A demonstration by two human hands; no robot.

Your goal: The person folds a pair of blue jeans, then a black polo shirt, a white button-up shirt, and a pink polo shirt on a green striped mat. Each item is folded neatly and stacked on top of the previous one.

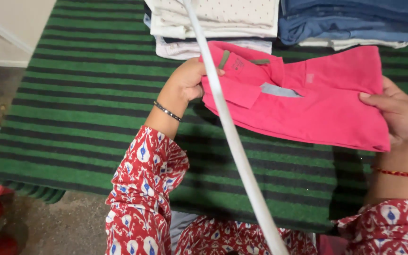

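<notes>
Both grips clenched on the same garment. My left hand (188, 80) pinches the collar end of a folded pink polo shirt (317, 108), thumb on top near the olive collar trim. My right hand (400, 115) clamps the opposite, hem-side edge, thumb over the fabric, fingers hidden beneath.

Shirt hangs just above the green-and-black striped mat (86, 94); my guess is the two-ended hold keeps the fold flat and taut so it doesn't fall open.

Long axis runs left to right across the view, dipping slightly toward the right. Collar points to my left, and the placket side faces up.

Just beyond the shirt: a stack of white folded clothes (218, 19), its lower layers partly hidden by the shirt's top edge, and beside it a pile of blue denim (350, 19).

White cord or strap (232, 137) crosses the view diagonally, close to the camera. Bare floor (67, 222) at lower left.
</notes>
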